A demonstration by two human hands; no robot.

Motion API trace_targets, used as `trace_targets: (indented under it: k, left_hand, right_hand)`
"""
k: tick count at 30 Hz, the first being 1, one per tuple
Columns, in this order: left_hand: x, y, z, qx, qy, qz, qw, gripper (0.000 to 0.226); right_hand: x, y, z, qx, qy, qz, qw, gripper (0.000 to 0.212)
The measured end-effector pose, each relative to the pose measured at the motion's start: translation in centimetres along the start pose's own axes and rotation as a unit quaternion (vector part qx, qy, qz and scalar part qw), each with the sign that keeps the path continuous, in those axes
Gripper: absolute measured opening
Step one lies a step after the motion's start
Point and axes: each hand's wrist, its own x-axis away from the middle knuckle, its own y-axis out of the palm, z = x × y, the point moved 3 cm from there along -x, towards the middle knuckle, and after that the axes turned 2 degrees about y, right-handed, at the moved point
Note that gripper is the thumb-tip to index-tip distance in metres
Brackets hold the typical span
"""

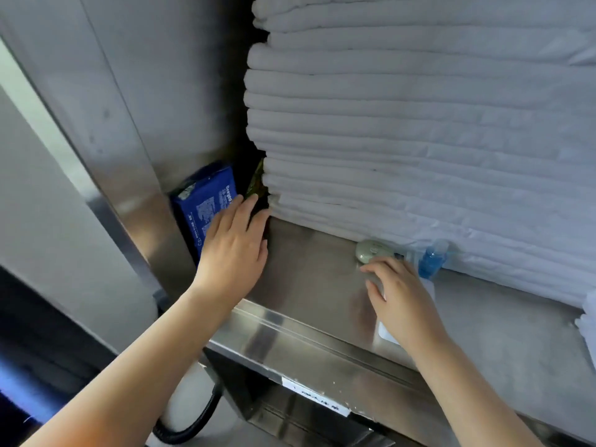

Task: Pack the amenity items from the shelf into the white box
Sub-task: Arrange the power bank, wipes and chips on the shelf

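On the steel shelf (309, 279), a blue packet (201, 208) stands upright at the left end, beside a green-yellow packet (256, 182) wedged in the dark gap. My left hand (233, 243) lies flat with straight fingers against the blue packet, fingertips reaching the gap. A pale green round soap (371, 250) and a small blue bottle (432, 258) sit at the foot of the linen stack. My right hand (398, 291) hovers palm down just in front of the soap, fingers loosely spread over a white flat item (388, 333). The white box is not in view.
A tall stack of folded white linen (419, 124) fills the shelf's back and right. A steel upright (129, 175) bounds the left side. Below the shelf edge hang a white label (316, 400) and a black hose (200, 421). Another white fabric piece (588, 324) sits at far right.
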Motion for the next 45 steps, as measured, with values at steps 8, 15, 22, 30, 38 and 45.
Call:
trace_targets:
  k: [8,15,22,30,38,45]
  left_hand:
    - [-1.1,-2.4,-3.2,-0.169,-0.075,-0.08,0.98,0.06]
    - [-3.0,-2.0,-3.5,-0.204,-0.132,-0.154,0.958,0.065]
    - [-2.8,-1.8,-2.8,-0.201,-0.139,-0.163,0.956,0.064]
    - [-1.9,-2.1,-0.8,-0.093,-0.048,-0.098,0.99,0.055]
    - [2.6,0.9,3.0,0.068,0.067,-0.125,0.988,0.052]
    - [4.8,4.3,4.9,0.111,0.054,-0.166,0.978,0.042]
  right_hand:
    - [-3.8,2.7,-6.9,-0.041,-0.123,-0.033,0.991,0.019]
    - [-4.8,2.7,-8.6,-0.047,-0.151,-0.031,0.987,0.018]
    - [-4.7,2.4,-7.3,-0.06,-0.145,-0.029,0.987,0.017]
    - [-4.4,2.3,-6.9,-0.066,-0.14,-0.034,0.987,0.02]
    - [-3.2,2.9,-5.8,-0.058,-0.115,-0.072,0.989,0.034]
    - [-2.1,4.9,-4.0,-0.013,-0.084,-0.134,0.987,0.025]
